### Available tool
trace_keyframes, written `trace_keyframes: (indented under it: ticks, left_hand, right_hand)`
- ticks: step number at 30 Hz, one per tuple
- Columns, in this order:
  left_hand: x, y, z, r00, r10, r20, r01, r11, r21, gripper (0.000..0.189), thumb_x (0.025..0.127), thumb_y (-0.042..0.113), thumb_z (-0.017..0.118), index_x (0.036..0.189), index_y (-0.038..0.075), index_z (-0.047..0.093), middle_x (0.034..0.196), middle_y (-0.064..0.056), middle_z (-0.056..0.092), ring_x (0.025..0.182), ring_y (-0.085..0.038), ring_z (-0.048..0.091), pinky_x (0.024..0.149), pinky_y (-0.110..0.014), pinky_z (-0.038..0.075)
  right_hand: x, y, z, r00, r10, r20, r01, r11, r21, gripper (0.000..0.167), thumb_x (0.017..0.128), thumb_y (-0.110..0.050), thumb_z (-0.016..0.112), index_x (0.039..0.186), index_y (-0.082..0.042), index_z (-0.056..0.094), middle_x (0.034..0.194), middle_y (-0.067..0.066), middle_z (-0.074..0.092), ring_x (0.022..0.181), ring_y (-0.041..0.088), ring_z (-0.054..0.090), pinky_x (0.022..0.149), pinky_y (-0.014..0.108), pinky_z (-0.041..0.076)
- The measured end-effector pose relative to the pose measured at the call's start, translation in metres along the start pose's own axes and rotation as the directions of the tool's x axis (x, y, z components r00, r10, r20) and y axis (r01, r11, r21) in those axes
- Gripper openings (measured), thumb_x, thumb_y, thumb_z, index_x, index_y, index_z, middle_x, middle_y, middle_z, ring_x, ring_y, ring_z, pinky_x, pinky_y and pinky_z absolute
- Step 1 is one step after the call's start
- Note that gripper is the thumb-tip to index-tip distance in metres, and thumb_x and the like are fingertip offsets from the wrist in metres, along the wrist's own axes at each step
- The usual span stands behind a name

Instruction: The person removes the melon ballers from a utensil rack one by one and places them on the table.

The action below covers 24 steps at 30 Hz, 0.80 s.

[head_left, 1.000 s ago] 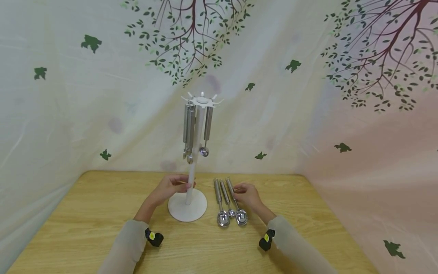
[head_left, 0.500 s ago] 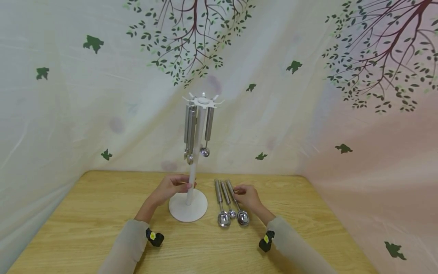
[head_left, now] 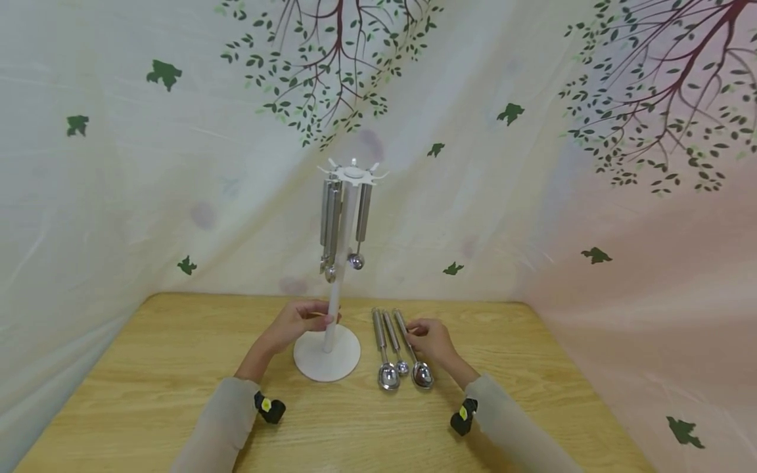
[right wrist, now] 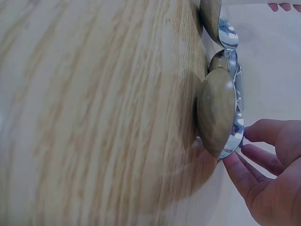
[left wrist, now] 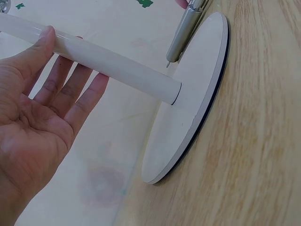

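In the head view a white stand point(head_left: 330, 338) with a round base and a hooked top stands upright on the table. My left hand point(head_left: 299, 324) holds its post, thumb on one side and fingers behind, as the left wrist view also shows the post point(left wrist: 113, 66). Three metal scoops lie side by side right of the base. My right hand point(head_left: 433, 339) pinches the handle of the rightmost ice cream scoop point(head_left: 422, 375), whose oval bowl point(right wrist: 217, 113) hides part of the grip in the right wrist view. The smaller scoop point(head_left: 402, 368) and the left scoop point(head_left: 388, 376) lie beside it.
Several slim metal utensils with small bowls point(head_left: 357, 261) hang from hooks on the stand's top point(head_left: 353, 173). The wooden table point(head_left: 195, 368) ends at a fabric backdrop point(head_left: 248, 217) printed with trees and green birds.
The rightmost scoop's bowl has shifted slightly to the right, away from the other two. Both hands keep their places, and the head view has drifted a little.
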<state>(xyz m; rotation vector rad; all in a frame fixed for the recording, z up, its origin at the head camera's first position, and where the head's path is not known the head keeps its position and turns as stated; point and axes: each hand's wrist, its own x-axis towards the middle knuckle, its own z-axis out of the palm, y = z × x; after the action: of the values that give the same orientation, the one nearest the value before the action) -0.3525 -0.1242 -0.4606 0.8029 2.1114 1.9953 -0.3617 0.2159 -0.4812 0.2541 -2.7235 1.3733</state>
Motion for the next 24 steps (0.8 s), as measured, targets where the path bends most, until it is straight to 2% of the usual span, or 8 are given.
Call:
trace_keyframes:
  ticks: [7,12,18,24]
  left_hand:
    - [-0.001,0.000,-0.001,1.000,-0.001,0.001,0.001,1.000,0.006,0.036,0.099,0.008,0.066,0.128,-0.013,0.061,0.126,-0.035,0.065,0.103,-0.008,0.072,0.093,-0.031,0.060]
    - [0.000,0.002,0.001,1.000,0.011,-0.006,-0.011,0.999,0.030,0.036,0.099,0.008,0.066,0.128,-0.012,0.062,0.125,-0.033,0.066,0.103,-0.008,0.072,0.092,-0.031,0.060]
    - [-0.001,0.005,0.002,1.000,0.008,-0.022,-0.007,0.998,0.058,0.037,0.097,0.010,0.069,0.128,-0.010,0.064,0.124,-0.030,0.068,0.105,-0.012,0.071,0.092,-0.029,0.060]
    - [-0.005,0.006,0.003,0.999,-0.005,-0.036,0.007,0.998,0.065,0.037,0.097,0.009,0.069,0.129,-0.009,0.064,0.125,-0.029,0.068,0.108,-0.017,0.071,0.092,-0.031,0.060]
  right_hand:
    - [-0.001,-0.007,0.003,0.998,0.050,-0.029,-0.049,0.999,0.022,0.016,0.085,0.005,0.074,0.101,0.009,0.072,0.086,0.020,0.074,0.066,0.017,0.069,0.061,0.028,0.062]
    - [0.001,-0.009,0.001,0.996,0.087,-0.017,-0.086,0.996,0.029,0.018,0.086,0.003,0.074,0.103,0.009,0.071,0.091,0.023,0.074,0.067,0.018,0.070,0.061,0.028,0.062]
    - [0.005,-0.007,-0.004,0.990,0.139,0.028,-0.141,0.988,0.055,0.021,0.088,0.000,0.074,0.107,0.010,0.070,0.094,0.023,0.073,0.067,0.018,0.069,0.063,0.030,0.062]
    - [0.008,-0.010,-0.008,0.977,0.177,0.121,-0.188,0.979,0.082,0.027,0.090,-0.002,0.072,0.113,0.011,0.067,0.099,0.025,0.072,0.072,0.020,0.070,0.067,0.032,0.063]
